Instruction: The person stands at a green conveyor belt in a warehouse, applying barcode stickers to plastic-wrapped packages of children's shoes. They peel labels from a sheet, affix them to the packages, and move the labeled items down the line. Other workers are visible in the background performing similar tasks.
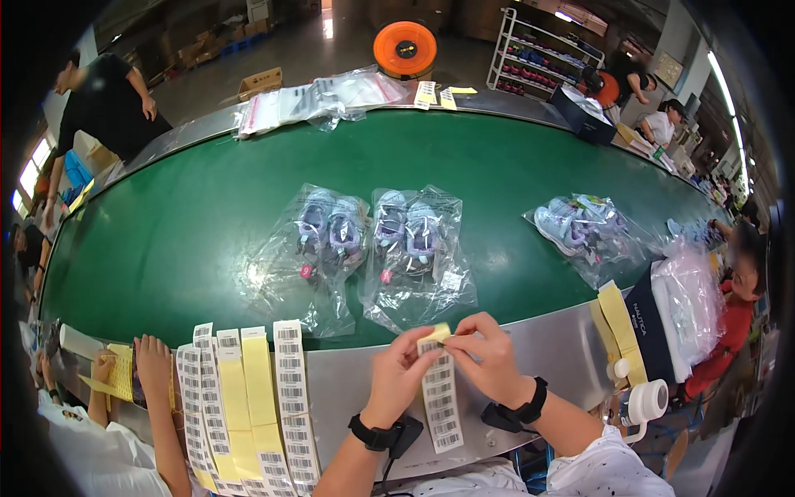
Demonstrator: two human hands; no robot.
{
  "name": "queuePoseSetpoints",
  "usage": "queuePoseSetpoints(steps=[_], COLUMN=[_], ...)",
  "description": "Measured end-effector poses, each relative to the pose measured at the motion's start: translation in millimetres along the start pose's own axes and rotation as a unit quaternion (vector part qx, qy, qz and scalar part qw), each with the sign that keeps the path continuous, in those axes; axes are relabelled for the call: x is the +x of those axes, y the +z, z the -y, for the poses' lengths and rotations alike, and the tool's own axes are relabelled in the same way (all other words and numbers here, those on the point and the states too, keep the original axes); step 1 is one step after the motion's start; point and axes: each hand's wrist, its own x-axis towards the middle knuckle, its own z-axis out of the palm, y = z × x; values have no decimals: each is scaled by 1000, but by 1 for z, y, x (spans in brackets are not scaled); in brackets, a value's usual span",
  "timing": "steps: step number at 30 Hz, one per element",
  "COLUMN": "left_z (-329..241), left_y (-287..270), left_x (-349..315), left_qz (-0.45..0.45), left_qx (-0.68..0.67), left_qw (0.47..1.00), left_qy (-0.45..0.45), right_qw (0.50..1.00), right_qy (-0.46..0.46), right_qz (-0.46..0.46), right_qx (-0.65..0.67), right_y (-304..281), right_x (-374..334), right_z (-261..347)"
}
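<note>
My left hand [396, 371] pinches the upper part of a strip of white barcode labels [441, 407], whose lower end hangs over the metal table edge. At the strip's yellow top end, my right hand [490, 358] has its thumb and fingers pressed together. Whether a label is coming loose there is too small to tell. Just beyond my hands on the green belt [199, 215] lie two clear bags, each with a pair of light blue and purple shoes: the left pair [330, 224] and the right pair [406, 225].
Left of me, several label strips [291, 398] lie along the metal edge, beside a co-worker's arm [157, 373]. Another bagged pair [575, 222] is farther right. A shoe box [650, 323], yellow backing strips [619, 331] and a white-lidded bottle [646, 402] stand at right. Plastic bags [319, 98] lie across the belt.
</note>
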Motion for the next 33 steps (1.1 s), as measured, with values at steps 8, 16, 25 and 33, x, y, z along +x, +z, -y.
queuePoseSetpoints(steps=[8,16,25,33], left_z=[16,24,23,22], left_y=[-6,10,13,19], left_x=[6,13,9,6], left_qz=[19,-12,-26,-43], left_qx=[20,-44,-32,-7], left_qw=[998,998,997,995], left_qy=[-61,-50,-67,-90], right_qw=[988,889,773,703], right_qy=[79,329,496,502], right_qz=[-64,-112,118,33], right_qx=[119,298,377,502], right_y=[-26,-36,16,37], right_x=[35,180,233,231], right_z=[-13,-160,-221,-226])
